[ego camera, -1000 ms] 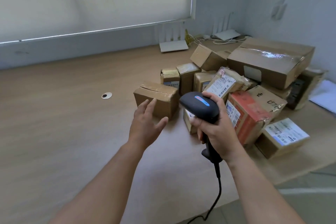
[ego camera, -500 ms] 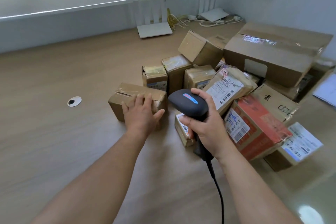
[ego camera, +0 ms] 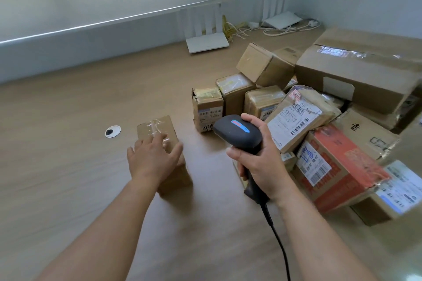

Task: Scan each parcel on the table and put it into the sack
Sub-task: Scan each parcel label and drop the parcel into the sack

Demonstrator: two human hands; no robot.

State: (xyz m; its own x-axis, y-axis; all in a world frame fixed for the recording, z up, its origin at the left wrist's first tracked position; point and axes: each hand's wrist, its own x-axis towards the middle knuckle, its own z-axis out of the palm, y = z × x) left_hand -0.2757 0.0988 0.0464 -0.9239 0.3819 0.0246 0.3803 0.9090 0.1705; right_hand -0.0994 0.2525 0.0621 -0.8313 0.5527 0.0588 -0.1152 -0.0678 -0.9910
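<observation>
Parcel in hand: a small brown cardboard box (ego camera: 163,143), long and narrow, its top sealed with shiny clear tape that catches the light; no label shows on the faces in view. It is blurred. It lies on the wooden table (ego camera: 68,178) well apart from the pile, toward the middle of the top, one short end pointing at the back edge.
Left hand: the left hand (ego camera: 150,162) lies on top of the box with fingers spread and thumb out to the right; whether the fingers curl over its far side cannot be told.
Right hand: the right hand (ego camera: 260,164) is wrapped round the grip of a black handheld scanner (ego camera: 237,132), whose head carries a blue and red mark and points left toward the box; its black cable (ego camera: 277,242) runs off the near edge.
Pile: the remaining parcels (ego camera: 308,121) crowd the right end of the table, brown cartons, a red one (ego camera: 342,166) with a white barcode label, and a large flat carton (ego camera: 365,70) on top.
Back edge: two white routers (ego camera: 206,43) and loose cords stand by the wall.
Table top: a round grommet (ego camera: 112,131) sits left of the box.
</observation>
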